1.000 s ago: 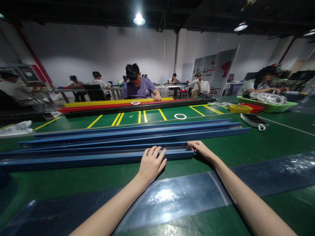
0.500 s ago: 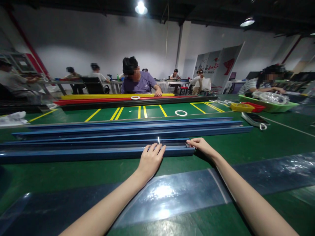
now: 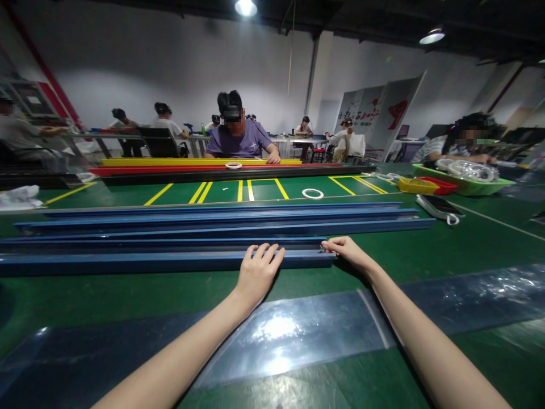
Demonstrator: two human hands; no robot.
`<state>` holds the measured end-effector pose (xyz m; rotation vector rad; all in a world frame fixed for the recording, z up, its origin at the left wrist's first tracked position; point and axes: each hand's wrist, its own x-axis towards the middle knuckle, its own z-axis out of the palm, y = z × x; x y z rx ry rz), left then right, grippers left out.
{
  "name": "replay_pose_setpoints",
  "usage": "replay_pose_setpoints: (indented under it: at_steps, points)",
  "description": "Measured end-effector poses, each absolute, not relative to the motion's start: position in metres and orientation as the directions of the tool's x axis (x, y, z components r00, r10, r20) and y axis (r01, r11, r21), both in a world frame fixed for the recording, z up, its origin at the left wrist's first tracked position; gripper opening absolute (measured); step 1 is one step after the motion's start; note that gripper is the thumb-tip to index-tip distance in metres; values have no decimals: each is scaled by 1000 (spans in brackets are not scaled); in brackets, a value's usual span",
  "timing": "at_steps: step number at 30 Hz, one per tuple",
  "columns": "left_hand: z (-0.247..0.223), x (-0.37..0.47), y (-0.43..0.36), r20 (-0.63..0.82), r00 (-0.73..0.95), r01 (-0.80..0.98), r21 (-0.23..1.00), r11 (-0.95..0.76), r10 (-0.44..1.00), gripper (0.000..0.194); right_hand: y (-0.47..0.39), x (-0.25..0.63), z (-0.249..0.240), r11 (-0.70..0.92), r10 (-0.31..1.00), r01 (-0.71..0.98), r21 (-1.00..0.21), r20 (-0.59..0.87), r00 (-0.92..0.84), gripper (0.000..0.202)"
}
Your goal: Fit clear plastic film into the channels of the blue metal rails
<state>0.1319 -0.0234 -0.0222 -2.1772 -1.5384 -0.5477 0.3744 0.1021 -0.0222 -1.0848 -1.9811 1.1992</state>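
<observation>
A long blue channel (image 3: 170, 263) lies across the green table in front of me. My left hand (image 3: 260, 267) rests on its near wall, palm down, fingers spread over the edge near the right end. At the channel's right end, my right hand (image 3: 346, 250) pinches a small metallic piece (image 3: 322, 247), too small to make out well, inside the channel opening. More blue channels (image 3: 221, 222) lie side by side just behind. Nearer to me, beneath my forearms, a clear plastic sheet (image 3: 315, 321) is spread on the table.
Yellow, red and black strips (image 3: 179, 171) lie farther back, before a person in purple (image 3: 240, 136). A white ring (image 3: 313, 193), a phone-like device (image 3: 438, 205), a yellow tray (image 3: 417, 186) and a green basket (image 3: 481, 186) are on the table. Other people sit beyond.
Both hands stay at nearly the same places on the channel. The metallic piece shows a little more at my right fingertips. The person opposite has lifted their head slightly.
</observation>
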Motion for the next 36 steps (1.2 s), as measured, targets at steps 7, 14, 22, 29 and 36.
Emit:
replay_pose_setpoints:
  at_steps: [7,14,22,29,36]
  points:
    - [-28,130,-17,614,362,932,-215,-293,701,29,101,373,-21,277,859,386,-880,47,-510,44]
    - [-29,132,-16,696,282,959,-192,-208,660,17,103,375,-22,284,852,444,-850,11,-524,46]
    - [-26,134,-19,657,251,968,-167,-187,711,14,106,376,-27,288,866,561,-776,-39,-498,47]
    - [-26,132,-18,641,283,959,-201,-200,713,15,106,377,-26,261,882,471,-843,9,-472,38]
    - [-25,132,-19,619,276,960,-211,-182,735,16,109,381,-28,256,878,409,-876,34,-477,31]
